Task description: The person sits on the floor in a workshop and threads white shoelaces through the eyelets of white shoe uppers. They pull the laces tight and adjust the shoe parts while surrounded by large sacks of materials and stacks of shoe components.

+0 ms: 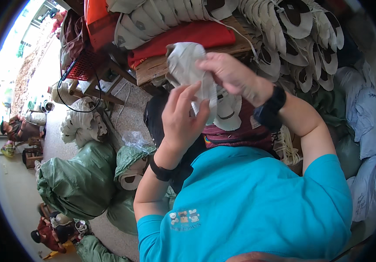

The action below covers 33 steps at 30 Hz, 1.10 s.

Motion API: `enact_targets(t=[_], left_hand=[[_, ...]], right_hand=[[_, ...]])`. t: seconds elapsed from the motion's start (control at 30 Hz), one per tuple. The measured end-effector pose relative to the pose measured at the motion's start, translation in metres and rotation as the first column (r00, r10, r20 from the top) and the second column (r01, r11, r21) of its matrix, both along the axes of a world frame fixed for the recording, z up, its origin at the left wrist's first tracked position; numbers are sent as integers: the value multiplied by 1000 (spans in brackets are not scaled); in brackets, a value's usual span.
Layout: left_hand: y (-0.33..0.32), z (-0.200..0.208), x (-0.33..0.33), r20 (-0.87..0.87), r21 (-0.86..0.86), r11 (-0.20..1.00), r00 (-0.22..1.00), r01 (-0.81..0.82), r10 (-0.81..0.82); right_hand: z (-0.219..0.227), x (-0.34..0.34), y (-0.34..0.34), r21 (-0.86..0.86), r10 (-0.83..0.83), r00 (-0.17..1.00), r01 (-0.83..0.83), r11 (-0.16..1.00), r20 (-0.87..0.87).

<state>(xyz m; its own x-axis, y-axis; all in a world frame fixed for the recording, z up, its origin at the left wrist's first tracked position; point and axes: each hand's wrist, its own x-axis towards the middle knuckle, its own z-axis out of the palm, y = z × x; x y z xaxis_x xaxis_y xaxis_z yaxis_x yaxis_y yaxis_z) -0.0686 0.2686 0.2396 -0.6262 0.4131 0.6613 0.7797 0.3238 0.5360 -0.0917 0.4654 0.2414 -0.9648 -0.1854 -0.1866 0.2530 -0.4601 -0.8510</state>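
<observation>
My right hand (236,77) pinches the edge of a pale fabric shoe upper (187,59), raised in front of the wooden table's edge. The fingers of my left hand (180,118) are spread and bent, close to the upper's lower part; whether they touch it is unclear. Below, another white shoe upper (229,120) lies over my lap on maroon striped cloth (234,137). The upper in my hand is slightly blurred.
Shoe uppers (153,28) stand in a row on the wooden table (153,72) beside red cloth (183,41). More hang in bunches (301,56) at right. Green sacks (78,181) lie at left, white sacks (371,118) at right. People (50,231) sit farther left.
</observation>
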Motion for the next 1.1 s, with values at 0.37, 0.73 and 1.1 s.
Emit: enact_targets(t=[0.37, 0.73, 1.1], left_hand=[[27, -49, -61, 326, 169, 985, 944, -14, -43], [59, -49, -69, 666, 204, 977, 722, 68, -189], [61, -100, -73, 696, 356, 918, 606, 177, -386]], right_hand=[[-27, 52, 77, -121, -6, 937, 51, 991, 348], [-31, 7, 54, 587, -85, 747, 582, 562, -659], [-94, 15, 64, 653, 9, 804, 476, 590, -594]])
